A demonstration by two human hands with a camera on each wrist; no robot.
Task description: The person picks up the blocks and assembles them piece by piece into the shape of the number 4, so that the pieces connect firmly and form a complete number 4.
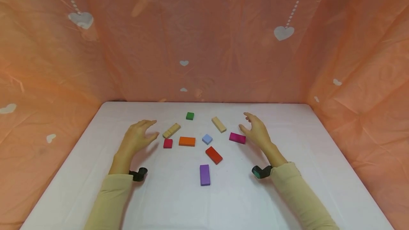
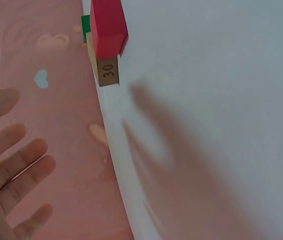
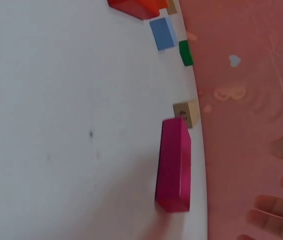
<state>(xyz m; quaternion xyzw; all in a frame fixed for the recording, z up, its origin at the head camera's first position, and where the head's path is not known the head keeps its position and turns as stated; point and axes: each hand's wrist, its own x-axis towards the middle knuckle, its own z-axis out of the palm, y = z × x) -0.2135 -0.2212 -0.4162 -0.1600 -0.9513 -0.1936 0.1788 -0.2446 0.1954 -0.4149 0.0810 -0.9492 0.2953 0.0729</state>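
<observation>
The left hand, thumb and fingers apart, is hovering near a squarish pinkish-red block. The right hand, likewise parted, is hovering near a long magenta block.

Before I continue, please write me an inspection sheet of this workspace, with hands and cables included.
Surface: white table, a dark speck on it.
Blocks: nine: green block, orange block, blue block, red block, purple block, magenta block, crimson block, left wooden block, right wooden block.
Clutter: nothing seen.
Hands: left hand and right hand, both holding nothing.
Cables: nothing seen.
Surroundings: orange curtain with pale hearts.
</observation>
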